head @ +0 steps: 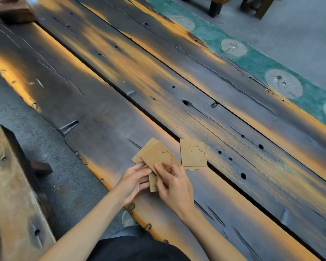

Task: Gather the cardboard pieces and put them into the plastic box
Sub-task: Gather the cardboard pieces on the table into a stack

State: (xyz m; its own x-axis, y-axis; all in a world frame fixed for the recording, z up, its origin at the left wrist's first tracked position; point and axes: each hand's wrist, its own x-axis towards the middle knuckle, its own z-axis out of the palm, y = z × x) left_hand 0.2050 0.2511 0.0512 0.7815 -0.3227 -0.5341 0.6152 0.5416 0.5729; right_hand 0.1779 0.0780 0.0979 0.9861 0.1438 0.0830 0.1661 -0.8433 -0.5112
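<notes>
A fanned stack of brown cardboard pieces with cut curved lines is held just above the dark wooden table. My left hand grips the stack's lower left edge. My right hand pinches the stack from the right, thumb on top. Another small pile of square cardboard pieces lies flat on the table just to the right, across the gap between planks, apart from both hands. No plastic box is in view.
The table is made of long dark planks with orange streaks, holes and a deep gap running diagonally. A wooden bench stands at the left. A wooden block sits at the top left. Furniture legs stand on the floor beyond.
</notes>
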